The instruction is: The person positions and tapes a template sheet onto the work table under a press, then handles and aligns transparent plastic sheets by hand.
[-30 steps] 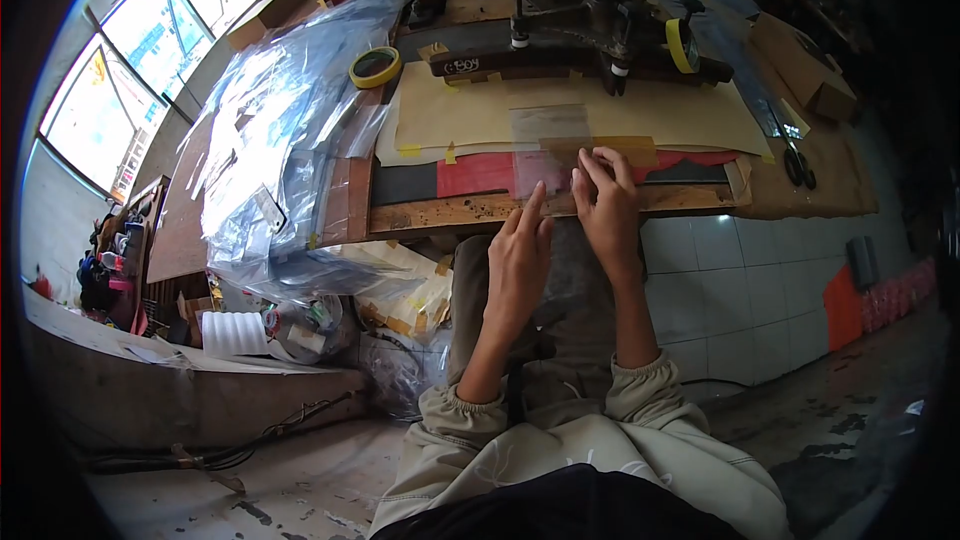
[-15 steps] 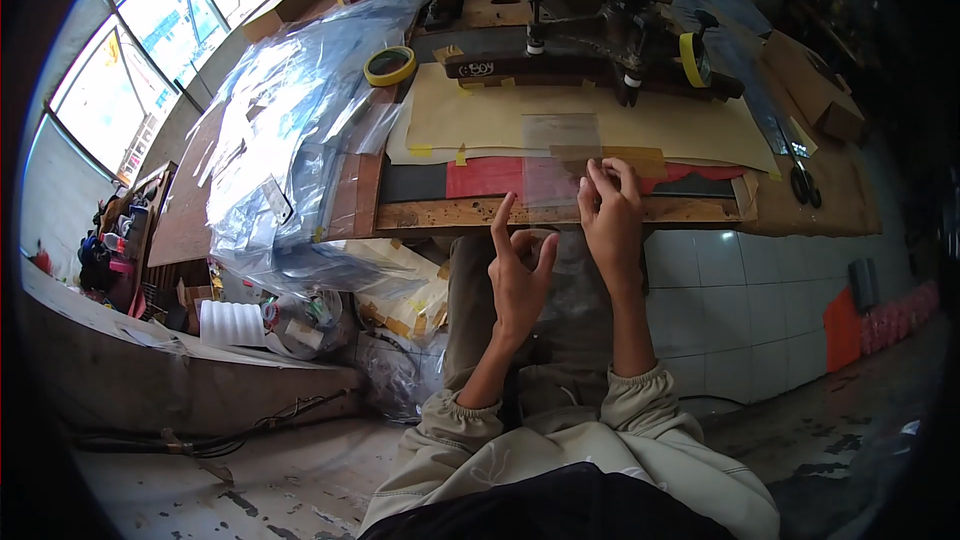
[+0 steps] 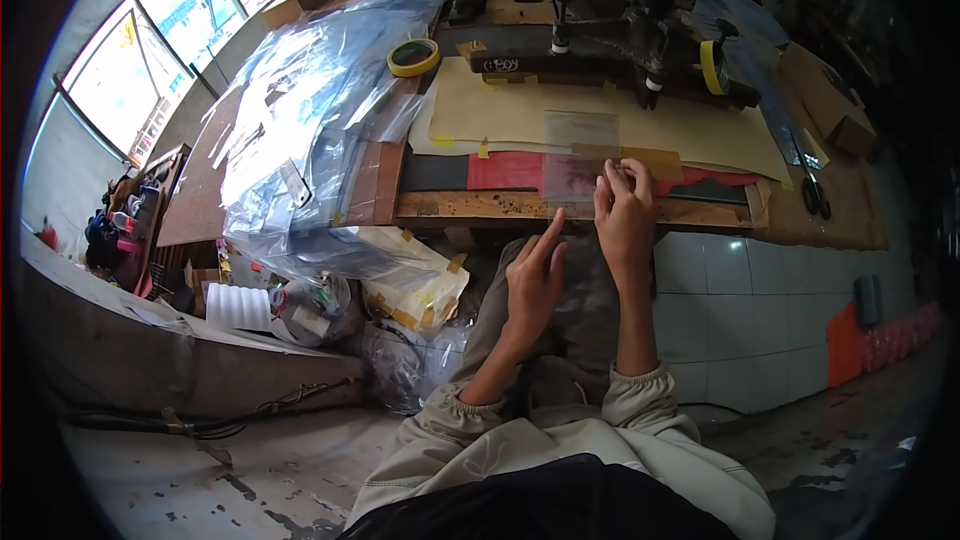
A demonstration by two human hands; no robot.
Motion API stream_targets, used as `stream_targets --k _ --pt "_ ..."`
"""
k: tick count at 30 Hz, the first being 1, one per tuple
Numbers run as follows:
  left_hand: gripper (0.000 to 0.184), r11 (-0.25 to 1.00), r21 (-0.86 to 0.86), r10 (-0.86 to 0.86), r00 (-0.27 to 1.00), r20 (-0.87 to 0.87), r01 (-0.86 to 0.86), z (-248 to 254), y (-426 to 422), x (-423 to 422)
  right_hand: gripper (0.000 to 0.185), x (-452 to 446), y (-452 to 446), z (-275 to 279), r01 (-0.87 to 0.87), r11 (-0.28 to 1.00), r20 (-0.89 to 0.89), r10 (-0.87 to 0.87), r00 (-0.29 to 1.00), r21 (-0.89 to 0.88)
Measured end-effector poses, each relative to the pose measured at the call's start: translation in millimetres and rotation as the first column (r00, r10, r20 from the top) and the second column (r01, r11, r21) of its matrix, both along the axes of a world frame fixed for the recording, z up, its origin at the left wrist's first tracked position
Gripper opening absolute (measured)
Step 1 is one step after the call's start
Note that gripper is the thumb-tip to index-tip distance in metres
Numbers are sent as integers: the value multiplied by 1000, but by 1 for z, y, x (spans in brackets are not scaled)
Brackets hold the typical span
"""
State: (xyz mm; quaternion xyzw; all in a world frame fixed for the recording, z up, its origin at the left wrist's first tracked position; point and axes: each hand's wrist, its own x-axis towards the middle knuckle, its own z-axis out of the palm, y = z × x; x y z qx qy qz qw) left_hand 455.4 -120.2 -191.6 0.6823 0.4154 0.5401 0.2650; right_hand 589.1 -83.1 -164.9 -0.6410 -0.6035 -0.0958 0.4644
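Note:
A small clear plastic sheet [image 3: 581, 128] lies over the tan paper [image 3: 480, 115] and the red strip [image 3: 505, 171] at the table's front. My right hand [image 3: 627, 225] is at the sheet's lower right edge, thumb and fingers bent together on it; the exact contact is partly hidden. A brown translucent tape strip [image 3: 660, 162] shows just beyond those fingertips. Below the wooden front edge [image 3: 470, 205], my left hand [image 3: 535, 290] holds nothing. Its index finger points up toward the sheet's lower edge and its thumb stands apart.
A dark clamp bar [image 3: 600, 70] on a machine crosses the paper. One yellow tape roll [image 3: 414, 58] lies left, another tape roll [image 3: 714, 68] hangs on the bar's right. Plastic film [image 3: 300, 130] covers the left side. Scissors [image 3: 815, 195] lie at right.
My left hand has turned, its index finger now reaching toward the table edge. The clear sheet's lower edge sits farther up the table. The view has shifted slightly, moving the table rightward.

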Motion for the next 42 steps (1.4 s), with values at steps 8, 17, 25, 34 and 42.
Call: stream_targets --k 8,17,25,34,42 --pt "49 999 -34 -1 999 -39 0 2 1 -1 25 3 1 -2 25 999 42 -26 999 24" --pt "51 1000 14 10 1000 -25 -10 0 3 -1 24 2 2 -4 34 999 43 -35 998 23" --pt "50 999 -32 7 999 -34 -8 4 0 -2 24 1 1 -3 33 999 62 -35 997 34" --pt "50 1000 -15 17 998 -55 -18 2 1 -1 24 2 1 -3 21 999 44 -22 999 31" --pt "50 999 -29 13 998 -56 -15 3 1 -1 24 1 0 -2 19 999 35 -20 999 32"
